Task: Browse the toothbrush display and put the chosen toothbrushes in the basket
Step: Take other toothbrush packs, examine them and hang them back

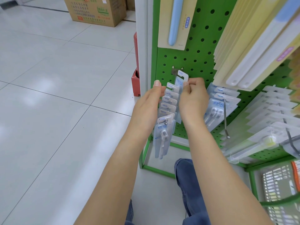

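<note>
Head view first.

**Mia:** What does the person hold?

**Ben:** The right hand [193, 96] pinches the top corner of one toothbrush pack [180, 82], thumb and fingers pressed together on its white hang tab. That pack sits at the back of the hook, close to the green pegboard [203, 51].

**Mia:** And the other hand?

**Ben:** The left hand [148, 103] rests on the side of the row of packs [168, 104] hanging on the same hook. Its fingers are mostly straight, with the thumb up at the top.

**Mia:** Can the words be read?

**Ben:** Small blue writing sits on each tab, too blurry to read. The front pack shows a white brush head [163, 133].

**Mia:** Where is the basket?

**Ben:** The green basket [276, 203] is at the bottom right, beside the blue-jeans knee [186, 176].

**Mia:** What else is there?

**Ben:** More packs [220, 101] hang to the right. Up high is a beige card with a long blue case [175, 20]. A cardboard box [95, 10] with green and red writing stands on the white tile floor [48, 95].
</note>
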`<state>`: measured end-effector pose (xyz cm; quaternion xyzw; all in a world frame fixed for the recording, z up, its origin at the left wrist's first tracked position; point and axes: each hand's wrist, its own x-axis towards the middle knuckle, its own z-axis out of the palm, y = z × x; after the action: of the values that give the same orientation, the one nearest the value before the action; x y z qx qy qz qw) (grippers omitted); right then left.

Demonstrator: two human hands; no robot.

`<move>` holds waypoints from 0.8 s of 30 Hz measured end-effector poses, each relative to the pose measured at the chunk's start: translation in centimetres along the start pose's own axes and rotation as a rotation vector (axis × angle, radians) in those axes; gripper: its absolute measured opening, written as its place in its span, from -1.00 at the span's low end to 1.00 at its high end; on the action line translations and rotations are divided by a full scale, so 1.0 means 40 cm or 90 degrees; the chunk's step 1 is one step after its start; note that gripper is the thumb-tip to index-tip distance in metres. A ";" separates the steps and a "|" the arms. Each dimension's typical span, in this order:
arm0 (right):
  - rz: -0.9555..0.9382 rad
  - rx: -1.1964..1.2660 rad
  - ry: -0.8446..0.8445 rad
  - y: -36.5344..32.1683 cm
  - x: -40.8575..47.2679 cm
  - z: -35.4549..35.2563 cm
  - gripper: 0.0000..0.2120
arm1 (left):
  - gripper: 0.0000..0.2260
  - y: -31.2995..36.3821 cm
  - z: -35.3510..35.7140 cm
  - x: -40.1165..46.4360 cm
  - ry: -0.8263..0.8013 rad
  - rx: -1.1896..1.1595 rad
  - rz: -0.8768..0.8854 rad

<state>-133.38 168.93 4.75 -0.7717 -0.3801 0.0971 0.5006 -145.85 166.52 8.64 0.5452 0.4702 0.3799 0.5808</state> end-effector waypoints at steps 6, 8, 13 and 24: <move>-0.148 -0.112 -0.011 0.010 -0.054 -0.034 -0.76 | -0.70 -0.014 -0.010 0.001 0.000 0.013 0.005; -0.207 -0.163 -0.024 0.018 -0.076 -0.044 -0.68 | -0.69 -0.017 -0.011 0.002 0.002 0.017 0.002; -0.320 -0.275 0.071 0.011 -0.111 -0.086 -0.61 | -0.68 -0.017 -0.010 -0.006 -0.006 0.028 -0.001; -0.468 -0.168 0.068 -0.048 -0.204 -0.223 -0.64 | -0.78 -0.031 -0.041 -0.091 0.181 -0.094 0.087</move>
<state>-135.26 157.52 8.78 -0.6456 -0.6139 -0.1788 0.4176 -148.51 163.38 7.96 0.4726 0.4804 0.5254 0.5195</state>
